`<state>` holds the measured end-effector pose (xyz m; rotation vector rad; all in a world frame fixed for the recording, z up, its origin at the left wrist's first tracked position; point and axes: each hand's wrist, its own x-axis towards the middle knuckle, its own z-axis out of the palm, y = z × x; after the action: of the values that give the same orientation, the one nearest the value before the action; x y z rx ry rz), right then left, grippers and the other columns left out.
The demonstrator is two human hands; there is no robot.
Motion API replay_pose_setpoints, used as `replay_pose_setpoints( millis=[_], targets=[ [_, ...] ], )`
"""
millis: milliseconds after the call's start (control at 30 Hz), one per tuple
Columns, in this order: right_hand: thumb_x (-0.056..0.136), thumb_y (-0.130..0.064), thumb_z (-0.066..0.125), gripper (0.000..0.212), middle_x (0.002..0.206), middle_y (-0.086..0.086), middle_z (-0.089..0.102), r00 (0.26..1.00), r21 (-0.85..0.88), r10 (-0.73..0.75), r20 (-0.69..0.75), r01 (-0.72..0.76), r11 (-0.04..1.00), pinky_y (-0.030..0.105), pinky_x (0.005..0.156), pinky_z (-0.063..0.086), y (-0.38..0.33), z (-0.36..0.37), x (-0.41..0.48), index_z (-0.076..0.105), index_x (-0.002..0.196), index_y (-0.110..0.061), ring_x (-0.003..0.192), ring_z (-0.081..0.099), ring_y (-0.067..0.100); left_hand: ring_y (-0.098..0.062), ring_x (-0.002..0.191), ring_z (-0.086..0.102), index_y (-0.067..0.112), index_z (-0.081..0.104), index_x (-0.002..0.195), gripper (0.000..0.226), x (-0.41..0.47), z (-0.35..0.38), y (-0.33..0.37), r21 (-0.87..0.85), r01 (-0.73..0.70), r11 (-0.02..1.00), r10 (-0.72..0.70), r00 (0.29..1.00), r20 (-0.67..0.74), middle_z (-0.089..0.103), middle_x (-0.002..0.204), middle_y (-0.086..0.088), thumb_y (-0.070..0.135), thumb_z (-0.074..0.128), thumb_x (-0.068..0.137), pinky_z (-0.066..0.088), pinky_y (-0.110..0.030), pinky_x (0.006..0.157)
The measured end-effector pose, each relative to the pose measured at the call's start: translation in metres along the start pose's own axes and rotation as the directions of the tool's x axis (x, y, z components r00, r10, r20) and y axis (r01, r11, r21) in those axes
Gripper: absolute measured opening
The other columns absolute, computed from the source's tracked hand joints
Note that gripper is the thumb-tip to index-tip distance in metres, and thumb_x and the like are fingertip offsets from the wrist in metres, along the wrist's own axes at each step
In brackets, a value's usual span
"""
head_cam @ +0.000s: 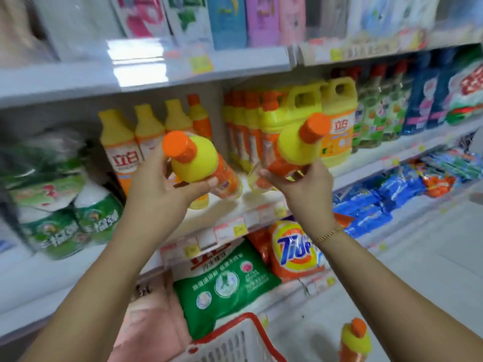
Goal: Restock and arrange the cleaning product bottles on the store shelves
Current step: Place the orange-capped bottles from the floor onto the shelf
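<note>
I am facing the middle shelf [235,223], which carries yellow jugs [337,121] on its right section, a row of orange-capped bottles [243,126] beside them, and yellow-capped bottles [117,142] further left. Between those groups the shelf board shows a bare patch, directly behind my hands; I judge that to be the slot to fill.

Below, a red basket [243,338] sits at the lower edge of view, with one more orange-capped bottle [355,340] just right of it, awaiting its turn.

My left hand [162,184] has its grip clenched round the body of the left bottle [196,160], cap tipped toward me. My right hand [303,181] likewise grasps the right bottle [298,147] by its lower body, cap angled up and right. Both bottles are held in the air in front of the shelf, near each other but apart, neither yet resting on the board.

Recommended handling: bring each bottle upright before it goes in, base first, and seat one at a time so the second does not knock the first. Turn labels outward; motion blur prevents me from telling which face currently shows. Push them back flush with the neighbouring orange-capped row, clear of the jugs.
</note>
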<state>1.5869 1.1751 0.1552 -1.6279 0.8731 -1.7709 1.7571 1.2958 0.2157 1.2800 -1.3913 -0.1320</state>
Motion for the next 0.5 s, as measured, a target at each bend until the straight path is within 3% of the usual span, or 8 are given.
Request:
replay_pose_setpoints(
  millis=[67, 200, 267, 367, 500],
  targets=[
    [0.059, -0.022, 0.09, 0.051, 0.084, -0.019, 0.064, 0.998, -0.031, -0.03, 0.059, 0.032, 0.999, 0.013, 0.069, 0.047, 0.002, 0.027, 0.012, 0.058, 0.099, -0.019, 0.074, 0.06, -0.008, 0.009, 0.093, 0.06, 0.041, 0.055, 0.096, 0.055, 0.008, -0.011, -0.007, 0.037, 0.019, 0.999, -0.02, 0.999, 0.031, 0.063, 0.098, 0.021, 0.005, 0.084, 0.066, 0.051, -0.018, 0.084],
    [0.063, -0.032, 0.087, 0.05, 0.088, 0.002, 0.067, 0.992, -0.193, -0.025, 0.125, 0.049, 0.98, 0.024, 0.067, 0.044, 0.019, 0.065, 0.033, 0.058, 0.099, -0.013, 0.081, 0.061, 0.016, -0.005, 0.101, 0.063, 0.036, 0.06, 0.103, 0.054, 0.024, -0.024, -0.018, 0.092, 0.066, 0.994, -0.077, 0.99, 0.122, 0.067, 0.104, 0.015, 0.008, 0.085, 0.064, 0.051, -0.036, 0.094],
    [0.066, -0.04, 0.084, 0.055, 0.096, 0.008, 0.068, 0.993, -0.297, 0.008, 0.114, 0.026, 0.954, 0.032, 0.073, 0.046, 0.028, 0.077, 0.048, 0.058, 0.103, -0.01, 0.089, 0.062, 0.024, -0.005, 0.103, 0.062, 0.035, 0.06, 0.108, 0.056, 0.031, -0.028, -0.024, 0.097, 0.092, 0.991, -0.107, 0.982, 0.158, 0.066, 0.109, 0.017, 0.012, 0.085, 0.064, 0.051, -0.035, 0.094],
    [0.069, -0.048, 0.079, 0.064, 0.109, 0.013, 0.066, 0.988, -0.415, 0.115, 0.104, -0.062, 0.908, 0.04, 0.083, 0.049, 0.035, 0.092, 0.071, 0.055, 0.113, -0.007, 0.104, 0.059, 0.031, 0.002, 0.103, 0.059, 0.043, 0.058, 0.101, 0.051, 0.037, -0.033, -0.029, 0.095, 0.108, 0.99, -0.124, 0.975, 0.184, 0.063, 0.107, 0.023, 0.018, 0.085, 0.065, 0.049, -0.026, 0.089],
    [0.07, -0.039, 0.081, 0.066, 0.116, 0.012, 0.064, 0.943, -0.526, 0.288, 0.165, -0.162, 0.835, 0.037, 0.09, 0.046, 0.049, 0.105, 0.076, 0.051, 0.119, -0.006, 0.111, 0.058, 0.031, -0.002, 0.103, 0.063, 0.034, 0.06, 0.118, 0.062, 0.048, -0.03, -0.036, 0.033, 0.169, 0.985, -0.172, 0.969, 0.18, 0.069, 0.11, 0.017, 0.026, 0.085, 0.062, 0.051, -0.027, 0.089]
  ],
)
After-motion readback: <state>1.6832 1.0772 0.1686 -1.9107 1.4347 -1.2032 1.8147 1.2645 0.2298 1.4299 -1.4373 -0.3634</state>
